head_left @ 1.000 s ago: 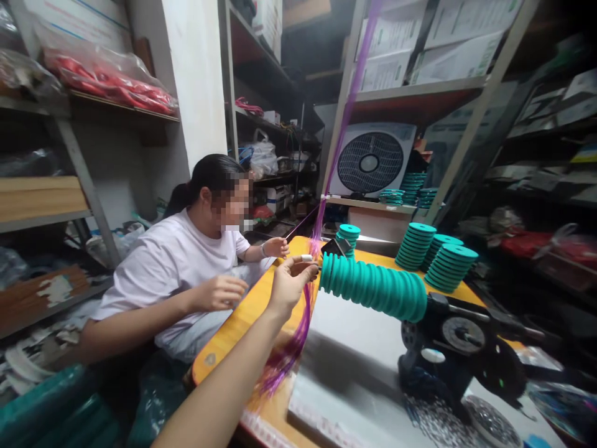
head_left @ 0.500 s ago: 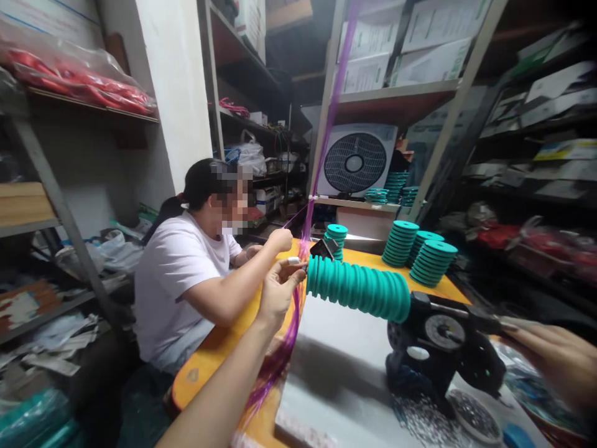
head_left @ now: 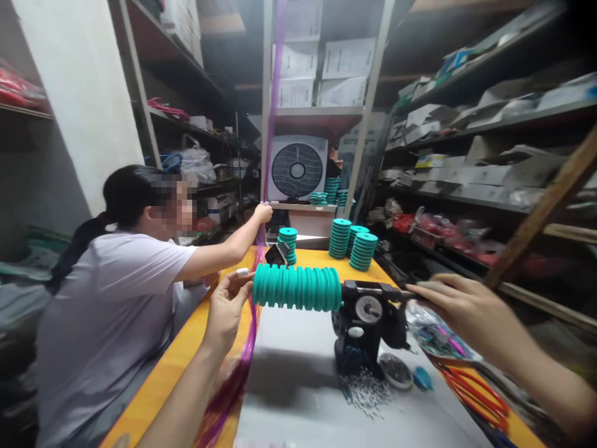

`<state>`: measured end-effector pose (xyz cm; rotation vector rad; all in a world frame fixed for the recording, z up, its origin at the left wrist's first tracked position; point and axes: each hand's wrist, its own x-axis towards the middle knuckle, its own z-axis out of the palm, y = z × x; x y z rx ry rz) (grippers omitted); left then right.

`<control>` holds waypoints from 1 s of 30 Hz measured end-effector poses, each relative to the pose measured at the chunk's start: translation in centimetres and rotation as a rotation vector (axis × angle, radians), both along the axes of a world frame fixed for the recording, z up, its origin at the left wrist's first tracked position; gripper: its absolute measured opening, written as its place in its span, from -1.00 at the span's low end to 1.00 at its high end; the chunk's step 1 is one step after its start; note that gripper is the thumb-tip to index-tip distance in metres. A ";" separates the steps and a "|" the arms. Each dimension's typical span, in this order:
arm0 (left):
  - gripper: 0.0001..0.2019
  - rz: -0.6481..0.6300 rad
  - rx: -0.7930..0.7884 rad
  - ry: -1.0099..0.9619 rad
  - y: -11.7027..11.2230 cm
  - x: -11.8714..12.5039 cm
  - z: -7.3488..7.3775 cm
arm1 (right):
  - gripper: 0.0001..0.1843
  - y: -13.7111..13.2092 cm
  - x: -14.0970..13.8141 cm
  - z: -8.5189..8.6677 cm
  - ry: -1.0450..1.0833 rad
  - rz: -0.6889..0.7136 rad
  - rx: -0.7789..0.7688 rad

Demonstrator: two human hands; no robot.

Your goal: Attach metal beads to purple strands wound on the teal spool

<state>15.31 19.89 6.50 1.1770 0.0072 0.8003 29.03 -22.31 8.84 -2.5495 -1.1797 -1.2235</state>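
Note:
A row of teal ribbed spools (head_left: 298, 287) sits lengthwise on a black hand winding machine (head_left: 361, 330) with a dial on its front. At the row's left end, my left hand (head_left: 226, 308) is closed in a pinch; a white wrap covers one fingertip. What lies between those fingers is hidden. My right hand (head_left: 466, 314) has its fingers on the right end of the machine's shaft (head_left: 396, 294). Purple strands (head_left: 249, 348) hang down just left of the spools and past my left hand. Another person's hand (head_left: 263, 213) grips these strands higher up.
The co-worker (head_left: 116, 298) sits at the left of the yellow table (head_left: 149, 379). Stacked teal spools (head_left: 340, 239) stand at the back, before a box fan (head_left: 298, 168). Small silvery pieces (head_left: 366, 389), a round dish (head_left: 395, 370) and orange-handled tools (head_left: 480, 392) lie by the machine.
The camera view has swung right. The co-worker's hand has risen along the purple strands. Both my hands stay at the two ends of the machine.

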 end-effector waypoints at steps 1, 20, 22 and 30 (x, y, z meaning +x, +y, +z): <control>-0.60 0.001 0.003 0.001 0.0 0.1 -0.1 | -0.73 1.0 0.6 0.0 0.035 0.018 -0.115; -0.59 0.052 0.038 -0.012 -0.4 0.6 -0.1 | -0.81 2.5 1.1 -1.4 0.220 -0.097 -0.151; -0.59 0.057 0.057 0.005 -0.5 0.6 0.1 | -0.78 2.4 0.6 -3.7 0.233 -0.101 -0.141; -0.54 0.072 0.167 0.096 -1.2 0.6 1.6 | -0.80 1.7 -1.5 -7.4 0.253 -0.125 -0.063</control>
